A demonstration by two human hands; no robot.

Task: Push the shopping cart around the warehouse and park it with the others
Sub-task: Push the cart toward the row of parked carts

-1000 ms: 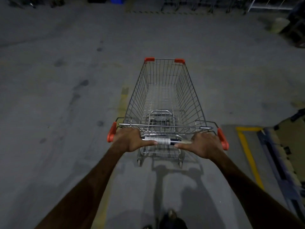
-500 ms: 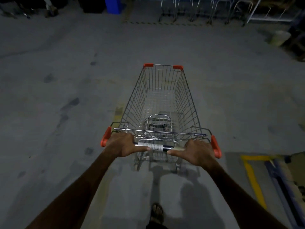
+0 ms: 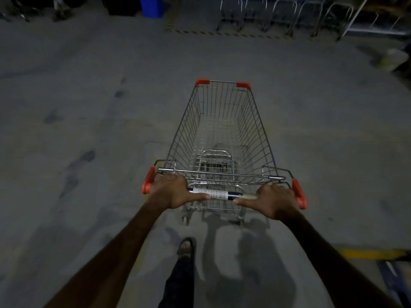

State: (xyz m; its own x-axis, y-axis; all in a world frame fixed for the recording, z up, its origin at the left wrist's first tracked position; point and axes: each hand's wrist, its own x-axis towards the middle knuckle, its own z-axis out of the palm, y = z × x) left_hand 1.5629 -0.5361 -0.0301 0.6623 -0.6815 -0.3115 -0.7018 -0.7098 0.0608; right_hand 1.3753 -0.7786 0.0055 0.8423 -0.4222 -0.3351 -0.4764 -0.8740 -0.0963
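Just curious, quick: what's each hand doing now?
Left hand: grips the silver wire shopping cart's handle bar.
Right hand: grips that same bar.

- Left hand (image 3: 172, 191) curls over the dark handle bar (image 3: 231, 194), thumb lying along it.
- Right hand (image 3: 274, 202) grips likewise; both forearms extended.

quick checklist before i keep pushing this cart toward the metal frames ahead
1. Left hand grips the handle bar: ok.
2. Right hand grips the bar: ok.
3. Shopping cart basket holds no load: ok.
4. Floor between the cart's nose and the metal frames has no obstacle: ok.
5. Blue bin lies left of the path: ok.
6. Wheels rolling freely: cannot tell.
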